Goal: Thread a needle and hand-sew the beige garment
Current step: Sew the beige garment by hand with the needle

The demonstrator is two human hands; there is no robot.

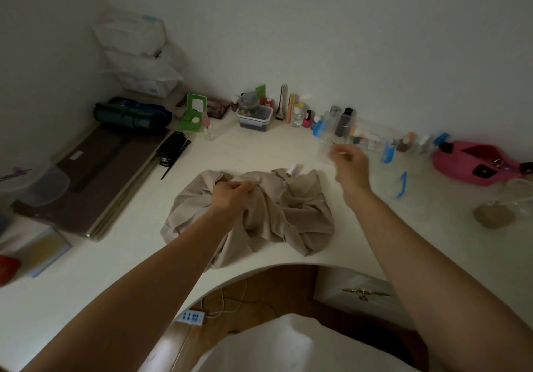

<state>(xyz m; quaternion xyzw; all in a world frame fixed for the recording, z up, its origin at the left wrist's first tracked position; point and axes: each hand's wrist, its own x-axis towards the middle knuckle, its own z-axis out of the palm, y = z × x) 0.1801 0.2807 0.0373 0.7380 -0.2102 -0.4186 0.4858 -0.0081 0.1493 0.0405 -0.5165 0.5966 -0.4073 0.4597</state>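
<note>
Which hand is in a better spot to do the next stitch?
Probably the right. The right hand is raised and free, with its fingers pinched together, though blur hides what it holds. The left hand is busy gripping the garment, so it suits holding the cloth steady.

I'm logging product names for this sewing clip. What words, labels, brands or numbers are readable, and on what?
Nothing is readable.
Small cosmetic bottles along the wall: labels too blurred.
White sticker on the flat brown board: too small.
Cardboard box inside the clear plastic bag: print blurred.
</note>
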